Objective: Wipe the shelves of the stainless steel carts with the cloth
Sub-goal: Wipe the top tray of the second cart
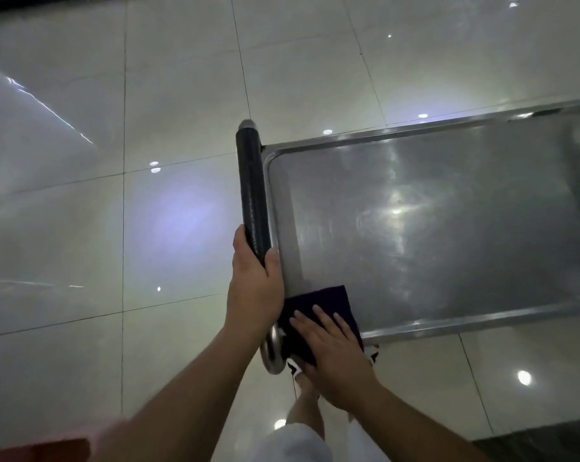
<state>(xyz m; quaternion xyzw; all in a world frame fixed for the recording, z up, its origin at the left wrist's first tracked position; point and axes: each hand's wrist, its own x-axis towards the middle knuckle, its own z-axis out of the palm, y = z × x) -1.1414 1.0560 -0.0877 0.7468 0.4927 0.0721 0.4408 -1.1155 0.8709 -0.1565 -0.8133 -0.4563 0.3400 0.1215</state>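
Glossy pale tiled floor (82, 228) all around. Steel cart shelf (448, 221) at 3 o'clock, no readable writing. Left hand (253, 288) wrapped around black handle (252, 191). Right hand (331, 355) flat, fingers spread, pressing dark cloth (328, 301) onto shelf's 6 o'clock corner.

Floor (168, 95) is big glossy cream tiles with thin dark grout lines, super reflective, with little ceiling-light glints dotted all over plus a soft bluish glow patch on the left. Dark strip (32, 3) runs along the top-left edge. Dark textured mat-looking patch (541, 443) sits bottom right.
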